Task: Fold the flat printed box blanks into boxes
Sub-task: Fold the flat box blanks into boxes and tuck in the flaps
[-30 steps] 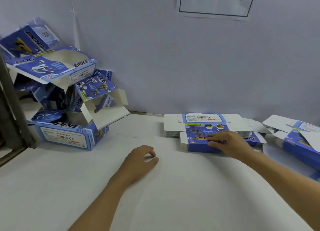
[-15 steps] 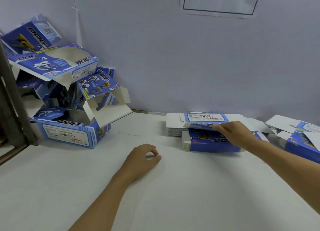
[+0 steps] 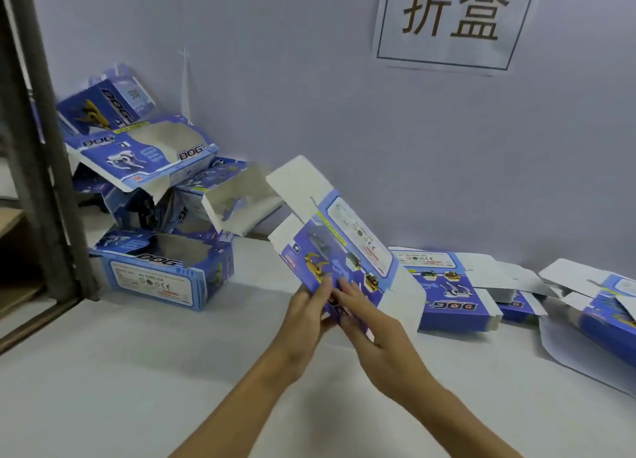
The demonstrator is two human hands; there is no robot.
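— While you have that one up off the bench, what exactly are your hands doing?

— Both are grasping the same flat blue-and-white printed cardboard box blank (image 3: 339, 247). My left hand (image 3: 306, 316) pinches its near lower corner, fingers on the printed face; my right hand (image 3: 371, 327) grips the same edge just beside it, fingers spread over the print. The blank is tilted up and away from me, clear of the white bench (image 3: 172, 371), its plain white flaps at the far top and at the right side.

— So which step is this?

— I'd say the very start of one box: the blank is picked up but not yet opened; it looks flat as a sheet.

— And next?

— I judge it needs squeezing or pulling apart at the creases so the panels pop into a tube, then the flaps tucked. My hands sit close together, so I'd likely have to separate them to opposite edges first.

— Where's your supply?

— The stack of flat blue blanks (image 3: 454, 296) lies on the bench to my right, against the lilac wall (image 3: 344, 113). The heap of folded blue boxes (image 3: 155, 199) is piled at the far left.
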